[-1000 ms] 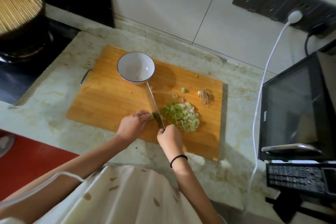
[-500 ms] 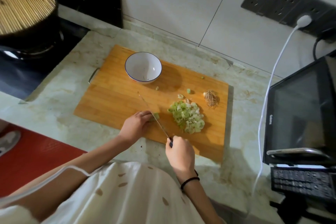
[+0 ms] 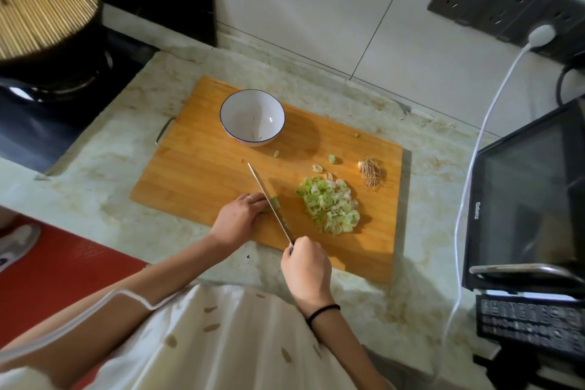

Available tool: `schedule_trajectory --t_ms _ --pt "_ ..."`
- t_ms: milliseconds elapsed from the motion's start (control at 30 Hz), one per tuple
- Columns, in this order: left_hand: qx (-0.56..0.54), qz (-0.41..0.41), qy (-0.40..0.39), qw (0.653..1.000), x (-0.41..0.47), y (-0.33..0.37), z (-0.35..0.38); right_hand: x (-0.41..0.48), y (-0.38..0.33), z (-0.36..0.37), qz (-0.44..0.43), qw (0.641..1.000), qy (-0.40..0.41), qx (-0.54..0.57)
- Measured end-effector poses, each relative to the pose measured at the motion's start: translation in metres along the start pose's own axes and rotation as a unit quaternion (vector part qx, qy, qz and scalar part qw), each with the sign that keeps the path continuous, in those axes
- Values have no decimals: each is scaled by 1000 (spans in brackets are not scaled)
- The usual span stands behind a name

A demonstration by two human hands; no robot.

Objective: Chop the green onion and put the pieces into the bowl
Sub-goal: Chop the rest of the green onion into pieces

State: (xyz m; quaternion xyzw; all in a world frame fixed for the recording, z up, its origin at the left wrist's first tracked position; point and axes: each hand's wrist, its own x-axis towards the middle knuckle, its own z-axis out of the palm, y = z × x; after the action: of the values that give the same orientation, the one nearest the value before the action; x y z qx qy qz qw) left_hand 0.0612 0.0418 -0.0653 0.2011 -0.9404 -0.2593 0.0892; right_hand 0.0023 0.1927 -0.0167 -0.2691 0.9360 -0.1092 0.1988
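Against the knife (image 3: 267, 199) gripped by right hand (image 3: 305, 266), left hand (image 3: 239, 218) seemingly pinches green onion (image 3: 274, 202).

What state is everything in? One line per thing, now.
left hand, pinning the green onion stub on the cutting board
right hand, gripping the knife, blade at the stub
chopped pieces, piled on the board, outside the bowl
bowl, upright, nearly empty
root end, cut off, beside the pile
white plug, plugged in
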Motion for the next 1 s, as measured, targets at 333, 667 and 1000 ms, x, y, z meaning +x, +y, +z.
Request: schedule_trajectory --t_ms 333,667,1000 --pt "-4 -37 5 999 6 1 3 21 -13 4 62 996 -51 47" --pt "6 -12 20 1000 3 1 2 37 -11 -2 75 991 -68 89" --pt "-1 7 26 1000 -9 -8 6 12 21 -13 85 992 25 92"
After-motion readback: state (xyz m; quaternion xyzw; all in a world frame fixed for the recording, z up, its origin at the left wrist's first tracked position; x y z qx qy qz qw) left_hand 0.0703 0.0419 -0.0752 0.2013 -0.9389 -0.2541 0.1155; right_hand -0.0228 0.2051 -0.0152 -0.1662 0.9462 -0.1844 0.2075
